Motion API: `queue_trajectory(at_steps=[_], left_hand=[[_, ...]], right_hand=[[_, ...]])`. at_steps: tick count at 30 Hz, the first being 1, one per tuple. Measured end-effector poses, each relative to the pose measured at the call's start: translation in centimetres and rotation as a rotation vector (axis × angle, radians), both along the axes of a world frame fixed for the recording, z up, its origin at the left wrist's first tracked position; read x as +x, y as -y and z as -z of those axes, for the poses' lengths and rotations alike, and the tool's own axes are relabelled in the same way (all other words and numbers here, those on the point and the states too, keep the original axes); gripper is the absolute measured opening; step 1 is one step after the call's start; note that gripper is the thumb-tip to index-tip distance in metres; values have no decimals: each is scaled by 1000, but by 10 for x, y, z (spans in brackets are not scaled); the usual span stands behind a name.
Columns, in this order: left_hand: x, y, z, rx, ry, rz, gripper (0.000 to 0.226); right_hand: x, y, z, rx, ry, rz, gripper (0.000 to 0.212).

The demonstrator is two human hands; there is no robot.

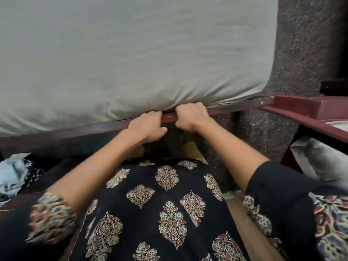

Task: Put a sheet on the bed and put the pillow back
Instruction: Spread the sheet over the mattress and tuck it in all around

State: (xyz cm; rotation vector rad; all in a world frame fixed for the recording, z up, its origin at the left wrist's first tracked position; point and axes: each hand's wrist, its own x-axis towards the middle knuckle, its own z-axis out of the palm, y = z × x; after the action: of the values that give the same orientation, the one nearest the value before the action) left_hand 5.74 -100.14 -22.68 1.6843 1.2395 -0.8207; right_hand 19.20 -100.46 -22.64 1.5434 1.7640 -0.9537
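- Sheet [122, 53]: pale grey-green, spread smooth over the mattress and filling the upper left of the view. Its near edge wraps down to the bed rail [84, 131], a dark red-brown bar running across the view.
- Creases in the sheet's near edge fan in toward one spot just above the two hands.
- Right hand [190, 115]: curled tight, knuckles up, pressed against the underside of the sheet's edge where the fabric bunches. Fingers tucked in and gripping the gathered edge, fingertips hidden.
- Left hand [148, 127]: just beside the right, a short stretch of rail showing between them. Fingers curled, their tips touching the sheet's fold at the top of the rail. Cannot tell whether it holds fabric or only the rail.
- Both forearms reach forward from a dark floral tunic [169, 204].
- Right of the bed: speckled stone floor [301, 53] and a red plastic chair [305, 108], well apart from the hands.
- Below the chair, a pale stuffed cloth shape [320, 161]; cannot tell whether it is the pillow.
- Lower left: a heap of clothes [13, 176].
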Motion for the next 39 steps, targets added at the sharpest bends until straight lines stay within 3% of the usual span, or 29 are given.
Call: queue_trajectory(at_steps=[3, 5, 9, 12, 15, 19, 27, 31, 34, 39], left_hand=[[3, 4, -20, -66, -6, 40, 45], [17, 12, -50, 44, -15, 91, 45], [58, 32, -90, 361, 115, -273, 20], [70, 40, -55, 389, 213, -474, 21], [88, 53, -27, 349, 340, -274, 45], [111, 58, -6, 429, 387, -55, 60], [129, 67, 1, 557, 314, -42, 64], [138, 56, 0, 587, 287, -67, 56], [145, 47, 2, 603, 281, -36, 50], [150, 47, 0, 438, 237, 35, 59]], right_hand=[[9, 14, 5, 6, -75, -29, 43], [13, 11, 5, -57, -137, 34, 45], [32, 20, -23, -75, -307, 144, 39], [68, 44, -53, 49, -345, 421, 39], [114, 66, -51, 293, -231, 570, 43], [140, 75, -21, 406, -189, 456, 52], [131, 78, 0, 506, -129, 358, 56], [131, 62, -2, 419, -18, 312, 35], [129, 41, -5, 270, 34, 245, 29], [122, 20, 8, 118, 176, 175, 21]])
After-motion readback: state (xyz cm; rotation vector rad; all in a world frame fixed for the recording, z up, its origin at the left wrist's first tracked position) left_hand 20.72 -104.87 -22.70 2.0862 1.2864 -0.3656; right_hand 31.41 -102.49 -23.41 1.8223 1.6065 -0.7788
